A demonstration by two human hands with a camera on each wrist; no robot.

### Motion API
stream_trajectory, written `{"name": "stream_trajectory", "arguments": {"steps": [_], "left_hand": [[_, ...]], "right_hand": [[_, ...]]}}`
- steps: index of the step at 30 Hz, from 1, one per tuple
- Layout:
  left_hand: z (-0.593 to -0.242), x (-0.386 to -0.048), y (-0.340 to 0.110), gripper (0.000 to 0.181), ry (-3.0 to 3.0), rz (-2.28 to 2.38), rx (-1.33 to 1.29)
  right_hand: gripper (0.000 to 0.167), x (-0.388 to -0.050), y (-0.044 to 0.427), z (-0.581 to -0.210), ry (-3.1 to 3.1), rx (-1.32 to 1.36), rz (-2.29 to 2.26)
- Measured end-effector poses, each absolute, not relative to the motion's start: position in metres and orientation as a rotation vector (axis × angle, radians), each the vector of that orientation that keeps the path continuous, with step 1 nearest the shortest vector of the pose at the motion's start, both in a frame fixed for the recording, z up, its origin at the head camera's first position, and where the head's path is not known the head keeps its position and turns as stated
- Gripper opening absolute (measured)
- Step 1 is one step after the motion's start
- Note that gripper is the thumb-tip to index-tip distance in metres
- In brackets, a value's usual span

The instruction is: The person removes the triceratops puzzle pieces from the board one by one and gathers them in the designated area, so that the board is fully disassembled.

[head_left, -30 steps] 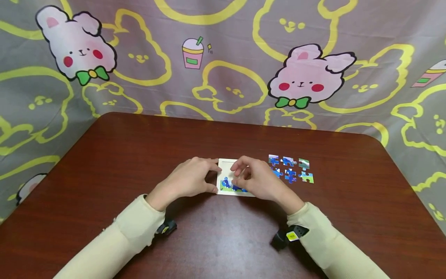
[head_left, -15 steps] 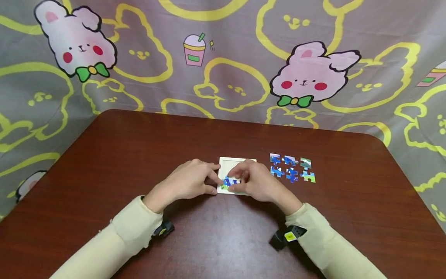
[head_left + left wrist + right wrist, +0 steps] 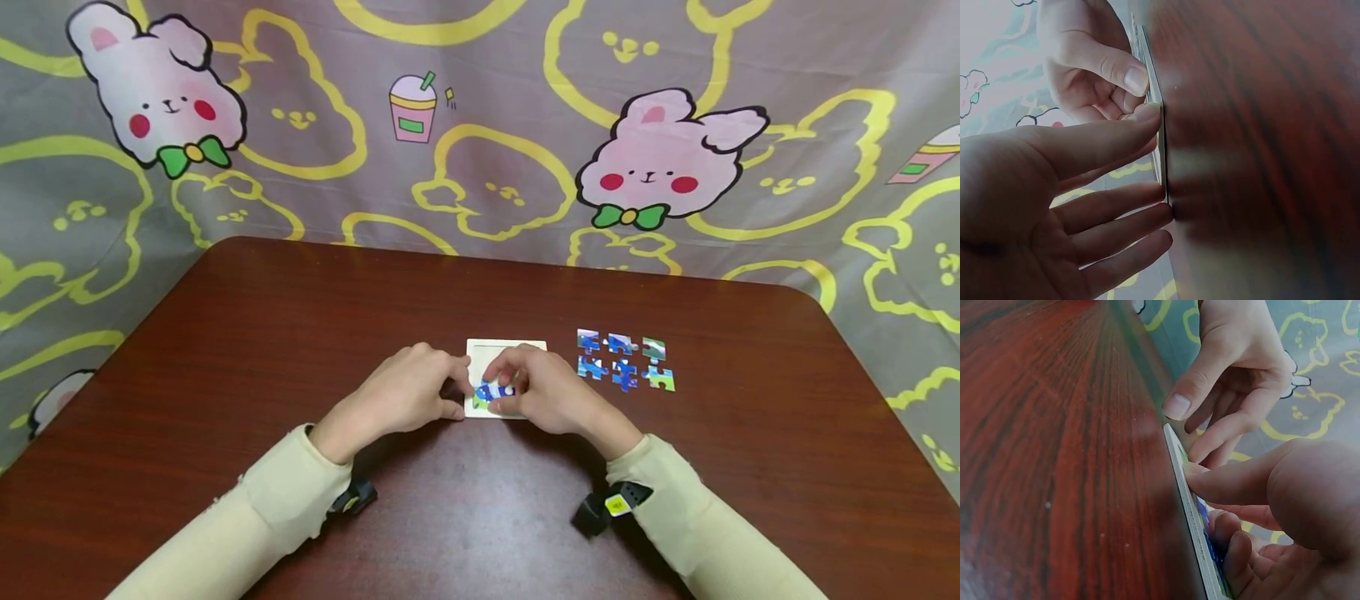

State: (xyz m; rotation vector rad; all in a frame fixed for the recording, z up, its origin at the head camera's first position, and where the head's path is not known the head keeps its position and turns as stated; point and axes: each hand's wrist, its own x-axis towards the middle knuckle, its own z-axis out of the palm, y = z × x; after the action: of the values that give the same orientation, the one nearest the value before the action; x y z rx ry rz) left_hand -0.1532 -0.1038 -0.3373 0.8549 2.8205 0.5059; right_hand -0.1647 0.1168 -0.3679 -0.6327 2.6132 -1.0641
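Note:
A small white puzzle tray point(image 3: 507, 343) lies on the table in the head view. In its lower left part I see blue, white and green puzzle pieces point(image 3: 482, 402), partly covered by my right hand. My right hand point(image 3: 551, 387) is over the tray, its curled fingers and thumb pinching a blue-and-white puzzle piece point(image 3: 501, 391) low against the tray. My left hand point(image 3: 401, 392) rests at the tray's left edge, thumb at the near corner, index fingertip reaching to the pieces. The left wrist view shows the left hand's other fingers point(image 3: 1125, 256) loosely extended.
Several loose puzzle pieces point(image 3: 623, 375) lie in two rows on the table right of the tray. The brown wooden table point(image 3: 337, 300) extends around both hands. A patterned cloth point(image 3: 300, 108) hangs behind its far edge.
My right hand has shifted slightly left over the tray, and a blue-and-white piece now shows between its fingers and thumb. The left index finger has moved inward onto the tray.

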Motion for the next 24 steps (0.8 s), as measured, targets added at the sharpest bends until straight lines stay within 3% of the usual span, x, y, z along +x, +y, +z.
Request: {"name": "stream_trajectory", "arguments": {"steps": [10,19,24], "left_hand": [[-0.3387,-0.1545,-0.1024,0.019,2.840,0.507,0.849],[-0.3385,-0.1544,-0.1020,0.038,2.830,0.478,0.826],[-0.3391,-0.1552,-0.1023,0.038,2.832,0.469,0.821]], "right_hand": [[0.025,-0.1649,0.1157,-0.3661,2.585,-0.607,-1.086],[0.027,-0.1659,0.1167,-0.3664,2.573,-0.608,-1.100],[0.025,-0.1646,0.1166,-0.3671,2.579,-0.630,-1.139]]}}
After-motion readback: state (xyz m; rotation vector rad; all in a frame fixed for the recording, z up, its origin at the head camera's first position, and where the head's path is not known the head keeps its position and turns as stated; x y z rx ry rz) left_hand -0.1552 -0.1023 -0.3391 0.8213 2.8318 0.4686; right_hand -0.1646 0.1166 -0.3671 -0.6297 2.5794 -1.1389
